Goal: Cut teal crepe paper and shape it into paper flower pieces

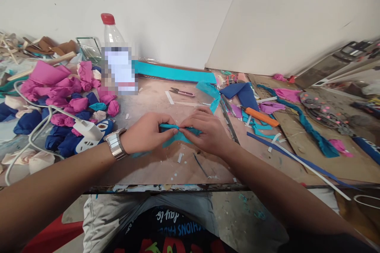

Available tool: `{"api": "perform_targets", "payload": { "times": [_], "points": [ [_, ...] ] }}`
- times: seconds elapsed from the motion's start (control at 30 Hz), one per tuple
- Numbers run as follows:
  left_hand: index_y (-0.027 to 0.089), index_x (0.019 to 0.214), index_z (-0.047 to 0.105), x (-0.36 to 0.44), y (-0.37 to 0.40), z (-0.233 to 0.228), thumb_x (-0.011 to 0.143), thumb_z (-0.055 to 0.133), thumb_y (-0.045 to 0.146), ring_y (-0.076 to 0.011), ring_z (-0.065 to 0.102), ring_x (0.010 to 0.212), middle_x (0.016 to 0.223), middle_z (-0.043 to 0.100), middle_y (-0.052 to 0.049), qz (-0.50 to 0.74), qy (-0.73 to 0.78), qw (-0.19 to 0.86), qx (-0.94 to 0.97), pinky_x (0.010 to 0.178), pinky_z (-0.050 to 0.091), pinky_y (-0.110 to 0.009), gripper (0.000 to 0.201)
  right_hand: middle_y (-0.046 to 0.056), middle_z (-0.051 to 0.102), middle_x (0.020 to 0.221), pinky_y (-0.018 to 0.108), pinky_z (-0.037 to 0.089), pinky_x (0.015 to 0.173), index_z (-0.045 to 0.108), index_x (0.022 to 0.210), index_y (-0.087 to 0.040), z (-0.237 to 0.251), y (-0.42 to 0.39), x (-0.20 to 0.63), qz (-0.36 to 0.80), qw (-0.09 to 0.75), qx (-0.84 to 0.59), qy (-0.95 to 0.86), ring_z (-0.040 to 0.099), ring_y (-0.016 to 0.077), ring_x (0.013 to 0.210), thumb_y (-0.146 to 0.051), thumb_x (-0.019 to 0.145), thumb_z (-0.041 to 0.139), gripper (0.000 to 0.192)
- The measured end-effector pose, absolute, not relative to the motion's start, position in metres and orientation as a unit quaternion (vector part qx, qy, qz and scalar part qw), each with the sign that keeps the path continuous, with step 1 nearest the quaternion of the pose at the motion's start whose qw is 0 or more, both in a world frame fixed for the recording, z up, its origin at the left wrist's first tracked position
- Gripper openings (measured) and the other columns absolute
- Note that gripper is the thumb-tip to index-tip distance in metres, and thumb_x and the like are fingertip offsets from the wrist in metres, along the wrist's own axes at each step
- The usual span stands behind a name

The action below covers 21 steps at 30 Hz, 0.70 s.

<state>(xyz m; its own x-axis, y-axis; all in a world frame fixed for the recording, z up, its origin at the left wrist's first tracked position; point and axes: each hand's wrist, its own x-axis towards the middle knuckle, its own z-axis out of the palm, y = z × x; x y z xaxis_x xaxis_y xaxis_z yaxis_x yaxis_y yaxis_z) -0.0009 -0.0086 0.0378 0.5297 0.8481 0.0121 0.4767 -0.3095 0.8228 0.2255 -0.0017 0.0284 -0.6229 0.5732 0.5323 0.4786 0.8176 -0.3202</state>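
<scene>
Upside-down "FASHIONS" on black shirt (178, 227)

Teal fabric strip (177, 133) pinched between left hand (148, 131) and right hand (206, 129); silver wristwatch (115, 143) on the left wrist. Fabric roses (71, 99) — magenta, navy, teal, cream. Bottle (114, 47) clear with a red cap. Charger (87, 129) and cable white. Utility knife (261, 116) orange. Long teal band (175, 73) against the white wall (178, 8). Tabletop (154, 99) — pale pinkish-brown.
</scene>
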Motion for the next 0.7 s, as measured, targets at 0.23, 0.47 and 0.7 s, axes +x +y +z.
{"api": "perform_targets", "payload": {
  "times": [0.23, 0.47, 0.7],
  "points": [
    [0.015, 0.088, 0.073, -0.0014, -0.0051, 0.0361, 0.090, 0.061, 0.035, -0.0134, 0.058, 0.070, 0.077, 0.070, -0.001, 0.241, 0.402, 0.450, 0.760, 0.065, 0.044, -0.024, 0.024, 0.000, 0.079, 0.087, 0.040, 0.044, 0.093, 0.071, 0.091, -0.025, 0.0308, -0.0029, 0.2246, 0.057, 0.330, -0.277, -0.900, 0.070, 0.0168, 0.078, -0.022, 0.095, 0.062, 0.010],
    [0.016, 0.084, 0.073, 0.0008, -0.0079, 0.0378, 0.090, 0.062, 0.032, -0.0124, 0.057, 0.068, 0.075, 0.070, 0.001, 0.239, 0.384, 0.437, 0.778, 0.065, 0.043, -0.024, 0.021, 0.001, 0.073, 0.080, 0.041, 0.043, 0.089, 0.063, 0.085, -0.023, 0.0308, -0.0045, 0.2239, 0.067, 0.327, -0.296, -0.895, 0.065, 0.0178, 0.074, -0.021, 0.092, 0.056, 0.010],
    [0.019, 0.098, 0.076, 0.0021, -0.0134, 0.0355, 0.093, 0.059, 0.032, -0.0160, 0.065, 0.075, 0.088, 0.077, -0.001, 0.233, 0.393, 0.310, 0.834, 0.071, 0.043, -0.027, 0.022, 0.002, 0.071, 0.080, 0.040, 0.042, 0.088, 0.061, 0.086, -0.022, 0.0275, -0.0037, 0.2229, 0.082, 0.321, -0.302, -0.894, 0.064, 0.0175, 0.074, -0.021, 0.092, 0.056, 0.008]
  ]
}}
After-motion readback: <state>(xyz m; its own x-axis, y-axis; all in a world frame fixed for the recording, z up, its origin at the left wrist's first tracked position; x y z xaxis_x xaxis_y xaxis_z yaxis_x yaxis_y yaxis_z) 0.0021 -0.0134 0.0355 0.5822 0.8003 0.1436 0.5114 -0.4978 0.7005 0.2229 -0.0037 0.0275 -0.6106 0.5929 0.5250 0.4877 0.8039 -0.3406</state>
